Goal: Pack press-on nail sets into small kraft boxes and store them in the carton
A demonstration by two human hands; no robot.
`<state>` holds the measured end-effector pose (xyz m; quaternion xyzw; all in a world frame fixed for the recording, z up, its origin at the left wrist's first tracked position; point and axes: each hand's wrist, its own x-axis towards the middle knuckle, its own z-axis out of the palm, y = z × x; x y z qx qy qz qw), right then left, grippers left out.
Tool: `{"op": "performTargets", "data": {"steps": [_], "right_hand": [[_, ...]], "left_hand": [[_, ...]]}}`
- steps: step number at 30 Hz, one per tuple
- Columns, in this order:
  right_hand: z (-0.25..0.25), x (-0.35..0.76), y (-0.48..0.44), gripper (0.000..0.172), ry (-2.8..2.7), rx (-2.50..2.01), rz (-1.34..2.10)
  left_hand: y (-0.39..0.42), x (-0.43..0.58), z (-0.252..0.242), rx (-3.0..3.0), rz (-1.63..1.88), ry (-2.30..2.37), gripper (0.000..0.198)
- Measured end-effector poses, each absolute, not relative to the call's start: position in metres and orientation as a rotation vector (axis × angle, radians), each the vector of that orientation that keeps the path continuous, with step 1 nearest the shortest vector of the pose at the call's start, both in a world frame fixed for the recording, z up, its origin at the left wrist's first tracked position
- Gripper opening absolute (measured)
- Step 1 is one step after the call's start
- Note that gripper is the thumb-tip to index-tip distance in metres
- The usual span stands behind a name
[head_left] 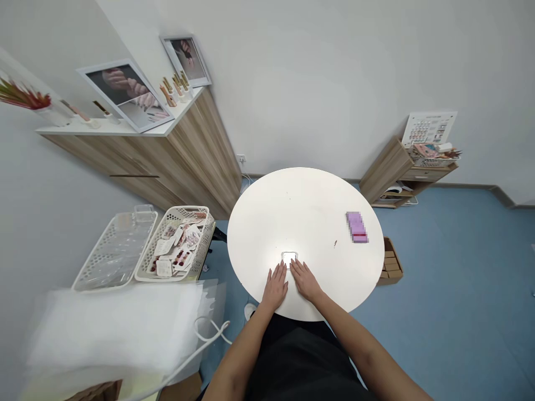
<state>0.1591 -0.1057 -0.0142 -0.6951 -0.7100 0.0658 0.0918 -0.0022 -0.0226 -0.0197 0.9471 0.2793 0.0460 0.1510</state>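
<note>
Both my hands lie flat on a round white table (305, 217), near its front edge. My left hand (276, 287) has its fingers stretched out and holds nothing. My right hand (306, 280) is spread the same way beside it. The fingertips of both reach a small clear square case (289, 257) that sits just ahead of them. A pink, blurred-out flat object (356, 226) lies on the table's right side, well away from either hand.
To my left stand two white mesh baskets, one (178, 245) with several nail-sample cards, one (115, 250) with clear packets. A wooden cabinet (167, 156) with framed pictures lines the left wall. A low shelf (412, 167) and a cardboard box (390, 262) sit right of the table.
</note>
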Motion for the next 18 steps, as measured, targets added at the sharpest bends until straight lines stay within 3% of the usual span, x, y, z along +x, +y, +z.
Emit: {"op": "performTargets", "data": {"steps": [7, 12, 18], "right_hand": [[0.002, 0.167, -0.091, 0.046, -2.038, -2.067, 0.295], [0.001, 0.180, -0.070, 0.066, -1.916, -2.137, 0.423], [-0.019, 0.210, -0.045, 0.067, -1.892, -2.048, 0.401]], "left_hand": [[-0.016, -0.001, -0.012, 2.664, 0.036, 0.841, 0.067], [0.000, 0.012, -0.011, 2.518, -0.158, 1.278, 0.111], [0.006, 0.021, -0.017, 2.513, -0.402, 1.302, 0.124]]}}
